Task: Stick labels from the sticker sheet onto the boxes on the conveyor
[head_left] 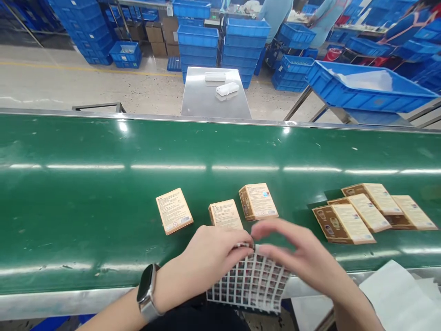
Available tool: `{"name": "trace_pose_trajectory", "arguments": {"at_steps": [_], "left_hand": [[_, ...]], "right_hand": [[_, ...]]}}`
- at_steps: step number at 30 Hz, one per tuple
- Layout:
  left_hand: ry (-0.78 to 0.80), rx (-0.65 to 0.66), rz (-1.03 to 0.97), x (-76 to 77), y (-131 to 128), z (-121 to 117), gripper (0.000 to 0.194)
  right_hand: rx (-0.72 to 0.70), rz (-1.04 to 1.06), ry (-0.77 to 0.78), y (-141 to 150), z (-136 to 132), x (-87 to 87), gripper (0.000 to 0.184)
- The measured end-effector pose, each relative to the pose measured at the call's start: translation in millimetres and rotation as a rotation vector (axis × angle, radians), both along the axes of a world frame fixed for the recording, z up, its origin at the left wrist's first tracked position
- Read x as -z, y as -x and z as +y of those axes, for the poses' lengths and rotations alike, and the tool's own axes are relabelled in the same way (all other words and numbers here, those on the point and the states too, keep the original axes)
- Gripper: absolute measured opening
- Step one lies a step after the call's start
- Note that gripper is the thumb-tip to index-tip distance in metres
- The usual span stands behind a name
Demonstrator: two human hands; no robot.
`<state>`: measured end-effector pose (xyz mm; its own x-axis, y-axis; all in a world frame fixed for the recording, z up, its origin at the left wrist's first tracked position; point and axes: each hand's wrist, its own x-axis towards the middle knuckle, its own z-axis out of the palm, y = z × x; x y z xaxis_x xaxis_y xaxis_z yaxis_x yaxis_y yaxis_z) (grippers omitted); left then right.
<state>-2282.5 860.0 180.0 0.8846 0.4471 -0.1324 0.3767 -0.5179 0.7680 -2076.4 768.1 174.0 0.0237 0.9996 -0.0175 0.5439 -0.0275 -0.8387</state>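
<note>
My left hand (217, 250), with a smartwatch (147, 289) on its wrist, pinches the top edge of a sticker sheet (251, 282) between thumb and fingers. The sheet carries rows of small dark labels on white backing and hangs over the near belt edge. Close to the sheet's top edge is my right hand (299, 250), slightly blurred, its thumb and forefinger apart. Just beyond my hands lie small brown-and-cream boxes: a left box (174, 211), a middle box (225, 214) partly covered by my left hand, and a right box (260, 202).
Several flattened cartons (354, 223) overlap on the right of the green conveyor belt (103, 202). White paper (399, 294) lies at the lower right. Past the belt stand a metal table (213, 103) with two white items, a large blue bin (375, 99), stacked blue crates (198, 50) and other people.
</note>
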Motion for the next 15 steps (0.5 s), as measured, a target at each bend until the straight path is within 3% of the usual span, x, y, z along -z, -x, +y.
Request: {"name": "trace_pose_trajectory", "arguments": {"at_steps": [2,7,12,15], "left_hand": [[0.093,-0.079,0.022,-1.3,8,2,0.011],[0.147,-0.146,0.075,-0.6,18,2,0.015],[0.143,-0.190,0.118,-0.5,15,0,0.019],[0.074,-0.172,0.117,11.0,13,0,0.016]], "right_hand": [[-0.125,0.006,0.024,10,-11,-8.1,0.014],[-0.107,-0.047,-0.090,21,-15,5.9,0.011],[-0.039,-0.253,-0.441,35,-23,18.1,0.020],[0.085,-0.160,-0.468,34,-24,27.7,0.015]]}}
